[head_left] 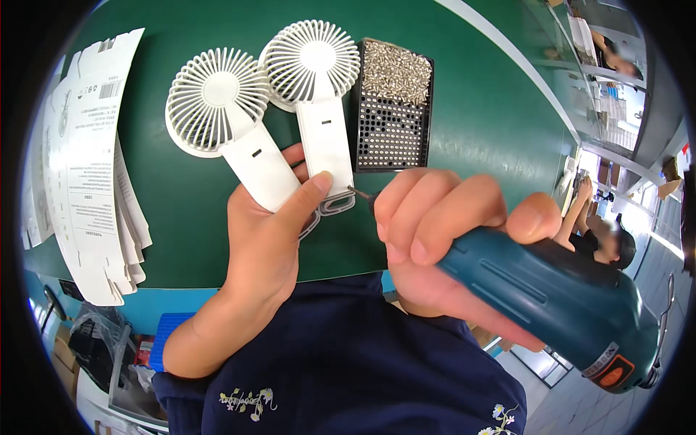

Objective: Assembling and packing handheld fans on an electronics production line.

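Observation:
Two white handheld fans with round slatted heads lie side by side over the table. My left hand (264, 225) is closed around their lower handles. Its thumb presses on the bottom of the right fan (324, 138), while the left fan (254, 156) rests across the hand; other fingertips show between the handles. Grey loops (337, 206) stick out below the handle ends. In my right hand (442, 225) is a teal electric screwdriver (536, 290), held tilted. Its thin bit reaches the lower right corner of the right fan's handle; whether a screw sits there is too small to tell.
A black tray (358, 130) of small silvery screws (397, 72) stands right of the fans, some set in rows of holes. Flattened white printed cartons (83, 167) are stacked at the left of the green table (500, 145). Other people (605, 243) sit at the far right.

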Action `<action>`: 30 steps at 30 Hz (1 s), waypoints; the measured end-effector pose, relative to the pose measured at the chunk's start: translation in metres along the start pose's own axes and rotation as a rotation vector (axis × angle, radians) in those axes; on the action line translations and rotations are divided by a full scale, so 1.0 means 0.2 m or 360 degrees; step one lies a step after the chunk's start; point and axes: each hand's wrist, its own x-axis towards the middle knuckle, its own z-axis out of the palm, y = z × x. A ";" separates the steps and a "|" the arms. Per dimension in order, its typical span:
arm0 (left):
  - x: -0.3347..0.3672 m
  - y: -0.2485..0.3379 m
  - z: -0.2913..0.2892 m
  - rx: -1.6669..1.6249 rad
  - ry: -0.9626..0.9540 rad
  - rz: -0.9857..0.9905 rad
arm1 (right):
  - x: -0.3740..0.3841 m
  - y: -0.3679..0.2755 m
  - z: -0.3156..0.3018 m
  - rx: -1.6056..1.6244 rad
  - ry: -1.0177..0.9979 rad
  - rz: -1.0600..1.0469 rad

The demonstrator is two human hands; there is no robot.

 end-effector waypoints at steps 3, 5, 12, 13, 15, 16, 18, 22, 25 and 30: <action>0.01 0.00 0.00 0.0015 0.0013 0.0014 | 0.00 0.00 0.00 0.0029 0.0051 -0.0015; 0.01 0.00 0.00 0.0020 0.0017 0.0015 | 0.00 0.00 0.00 0.0038 0.0092 -0.0026; 0.01 0.01 -0.02 0.0063 0.0025 -0.0047 | 0.12 -0.07 -0.08 -0.0081 0.0111 -0.0258; 0.01 0.01 -0.02 0.0068 0.0016 -0.0057 | 0.14 -0.04 -0.09 -0.0124 0.0177 -0.0235; 0.01 0.01 -0.02 0.0087 0.0035 -0.0051 | 0.16 0.06 -0.15 -0.0148 0.0258 -0.0286; 0.01 0.01 -0.01 0.0099 0.0067 -0.0048 | 0.16 0.10 -0.19 -0.0154 0.0259 -0.0333; 0.01 0.01 -0.01 0.0087 0.0043 -0.0056 | 0.19 0.13 -0.22 -0.0144 0.0280 -0.0336; 0.00 0.02 -0.01 0.0055 0.0031 -0.0041 | 0.20 0.18 -0.19 0.0109 0.0625 -0.0349; 0.01 0.01 -0.02 0.0056 0.0011 -0.0041 | 0.20 0.19 -0.18 0.0005 0.0662 -0.0291; 0.00 0.01 -0.01 0.0060 0.0021 -0.0036 | 0.20 0.20 -0.18 0.0031 0.0698 -0.0317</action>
